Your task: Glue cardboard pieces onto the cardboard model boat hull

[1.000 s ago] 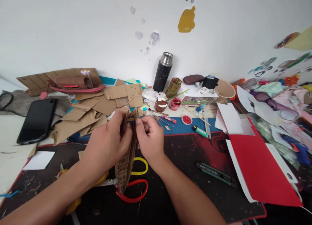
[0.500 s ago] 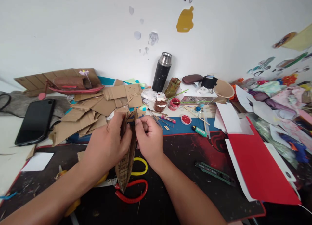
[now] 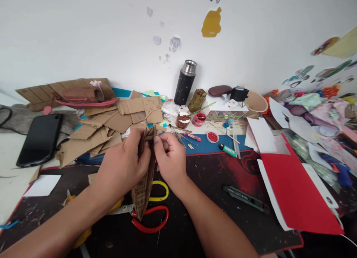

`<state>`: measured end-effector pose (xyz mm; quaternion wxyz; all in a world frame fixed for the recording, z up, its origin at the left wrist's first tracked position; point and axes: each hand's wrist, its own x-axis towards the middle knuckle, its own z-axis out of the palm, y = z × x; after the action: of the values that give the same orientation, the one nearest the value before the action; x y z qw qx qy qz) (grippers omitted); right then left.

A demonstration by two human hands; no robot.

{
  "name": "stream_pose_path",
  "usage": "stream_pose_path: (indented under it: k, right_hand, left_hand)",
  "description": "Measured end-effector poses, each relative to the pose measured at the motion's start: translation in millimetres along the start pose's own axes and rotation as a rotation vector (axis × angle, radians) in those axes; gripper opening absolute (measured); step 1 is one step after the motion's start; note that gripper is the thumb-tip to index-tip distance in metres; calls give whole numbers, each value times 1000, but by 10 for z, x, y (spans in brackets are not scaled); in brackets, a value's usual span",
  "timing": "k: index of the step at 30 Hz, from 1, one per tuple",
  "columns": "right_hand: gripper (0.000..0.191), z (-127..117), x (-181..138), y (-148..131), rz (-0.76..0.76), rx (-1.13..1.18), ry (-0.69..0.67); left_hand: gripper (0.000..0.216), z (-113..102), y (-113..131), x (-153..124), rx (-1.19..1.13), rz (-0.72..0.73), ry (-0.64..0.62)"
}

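Observation:
A narrow cardboard boat hull (image 3: 142, 194) with printed lettering is held between my two hands, its pointed end toward me. My left hand (image 3: 125, 159) is closed around its left side, thumb against the cardboard. On the other side, my right hand (image 3: 170, 157) pinches the right wall near the far end between thumb and fingers. The hull's far part is partly hidden by my fingers. Below its near tip lie scissors (image 3: 152, 219) with a red and a yellow handle loop.
Cut cardboard pieces (image 3: 95, 135) pile up behind my left hand, with a red model boat (image 3: 86, 101) on top. A black phone (image 3: 40, 139) lies left. A black flask (image 3: 185, 83) stands by the wall. Rightward are a utility knife (image 3: 245, 199) and red paper (image 3: 301, 194).
Almost nothing differs. Both hands keep the same hold on the cardboard hull, and the view has shifted very slightly.

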<state>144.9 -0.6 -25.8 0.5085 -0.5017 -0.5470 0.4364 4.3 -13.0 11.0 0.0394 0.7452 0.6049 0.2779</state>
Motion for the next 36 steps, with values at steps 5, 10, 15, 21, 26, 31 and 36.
stream_pose_path:
  k: [5, 10, 15, 21, 26, 31, 36]
  right_hand:
    - [26, 4, 6, 9, -4, 9, 2]
    - [26, 6, -1, 23, 0, 13, 0]
    - [25, 4, -13, 27, 11, 20, -10]
    - [27, 11, -12, 43, 1, 41, 3]
    - [28, 6, -14, 47, 12, 17, 1]
    - [29, 4, -14, 46, 4, 13, 6]
    - [31, 13, 2, 29, -35, -15, 28]
  left_hand:
    - [9, 3, -5, 2, 12, -4, -8]
    - [11, -11, 2, 2, -9, -6, -14]
    - [12, -24, 8, 10, -41, -50, -48]
    - [14, -25, 5, 35, -100, -117, -86]
    - [18, -27, 11, 44, -128, -150, -103]
    - [24, -36, 9, 56, -155, -150, -120]
    - [19, -39, -20, 74, -208, -162, -168]
